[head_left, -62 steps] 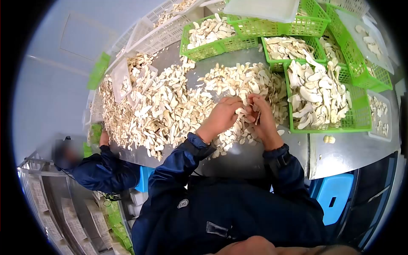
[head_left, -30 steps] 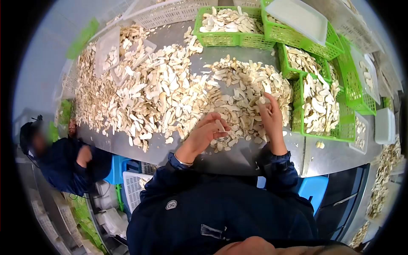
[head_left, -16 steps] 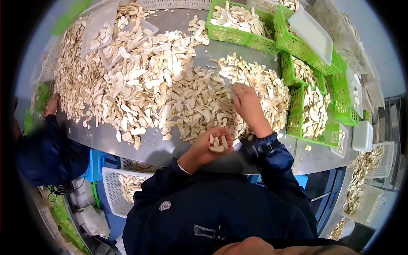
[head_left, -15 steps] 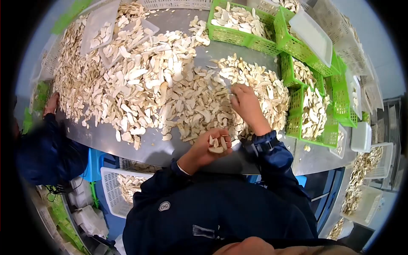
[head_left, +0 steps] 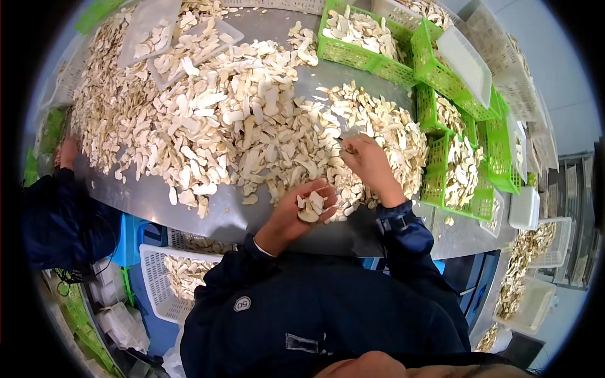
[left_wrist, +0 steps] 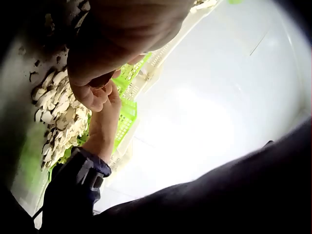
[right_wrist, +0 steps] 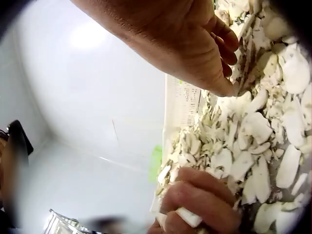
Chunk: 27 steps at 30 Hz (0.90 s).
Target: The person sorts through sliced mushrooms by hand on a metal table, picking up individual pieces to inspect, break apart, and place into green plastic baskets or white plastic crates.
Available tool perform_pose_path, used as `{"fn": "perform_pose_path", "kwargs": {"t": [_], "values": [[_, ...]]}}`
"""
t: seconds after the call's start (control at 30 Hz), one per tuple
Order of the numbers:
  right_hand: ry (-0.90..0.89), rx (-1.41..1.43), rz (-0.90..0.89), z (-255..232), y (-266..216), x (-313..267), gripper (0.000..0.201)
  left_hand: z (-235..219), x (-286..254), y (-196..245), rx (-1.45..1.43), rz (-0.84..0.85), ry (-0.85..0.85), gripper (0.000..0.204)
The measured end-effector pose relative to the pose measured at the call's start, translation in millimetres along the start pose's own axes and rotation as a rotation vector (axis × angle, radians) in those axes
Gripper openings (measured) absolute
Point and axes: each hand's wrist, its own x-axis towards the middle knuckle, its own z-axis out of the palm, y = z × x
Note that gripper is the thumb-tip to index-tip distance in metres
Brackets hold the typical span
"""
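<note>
Dried mushroom slices (head_left: 252, 135) lie heaped across the metal table. My left hand (head_left: 295, 214) is palm up near the front edge, its fingers curled round several mushroom slices (head_left: 310, 206). In the right wrist view, a pale slice (right_wrist: 189, 216) shows among the left hand's fingers (right_wrist: 207, 192). My right hand (head_left: 370, 165) is over the nearer right heap, palm down, thumb and fingers drawn together at a slice (right_wrist: 247, 56) with a brownish edge. The left wrist view shows the right hand (left_wrist: 103, 124) beyond the left palm (left_wrist: 134, 34), whose contents are hidden there.
Green baskets (head_left: 435, 189) of slices stand at the right and back, one under a white tray (head_left: 465, 63). Clear plastic trays (head_left: 148, 31) lie on the left heap. Another person's sleeve (head_left: 69, 214) is at the left. A white basket (head_left: 161, 293) stands below the table's front edge.
Both hands were together over the heap. My left hand has since drawn back toward the front edge and turned palm up with slices; my right has reached back into the heap. The head view has shifted.
</note>
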Motion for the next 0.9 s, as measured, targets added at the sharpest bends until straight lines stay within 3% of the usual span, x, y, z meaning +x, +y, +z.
{"fn": "perform_pose_path", "kwargs": {"t": [0.07,0.17,0.2,0.27,0.3,0.33,0.43,0.47,0.57,0.6,0.7,0.77,0.83,0.87,0.9], "values": [[0.061,-0.073,-0.059,11,4,4,0.009,-24,4,-3,-0.015,-0.024,-0.169,0.023],[-0.014,0.019,0.048,-6,-9,2,0.009,-19,-4,-4,-0.024,-0.009,-0.124,0.022],[-0.061,-0.004,0.018,-12,-6,0,0.008,-8,-7,-2,-0.002,0.005,-0.039,0.022],[-0.291,0.276,0.039,-22,-5,0,0.009,16,-9,3,0.042,0.027,0.126,0.023],[-0.404,0.415,0.050,-25,-6,1,0.011,16,-9,3,0.032,0.027,0.112,0.023],[-0.450,0.352,0.038,-28,-8,7,0.016,16,-9,3,0.024,0.027,0.098,0.023],[-0.007,0.054,-0.012,2,-2,33,0.019,-6,-3,4,-0.005,-0.005,-0.044,0.023],[0.114,-0.119,-0.166,11,4,41,0.020,-19,1,4,-0.017,-0.018,-0.108,0.023],[0.080,-0.226,-0.228,19,17,50,0.021,-27,-2,4,-0.046,0.029,-0.202,0.022],[0.192,-0.187,-0.324,14,16,49,0.015,-28,-1,5,-0.040,0.055,-0.200,0.023],[-0.016,-0.064,0.114,-16,2,36,0.014,-21,-3,5,-0.039,0.123,-0.130,0.024],[-0.244,0.246,0.171,-25,-2,29,0.013,8,-9,9,-0.047,0.168,-0.008,0.026],[-0.565,0.628,0.224,-33,-11,28,0.014,5,-7,11,-0.064,0.153,-0.044,0.026],[-0.513,0.565,0.203,-32,-18,35,0.013,6,-7,10,-0.077,0.146,-0.059,0.026],[-0.361,0.303,0.033,-13,20,47,0.013,6,-8,10,-0.088,0.141,-0.074,0.026]]}}
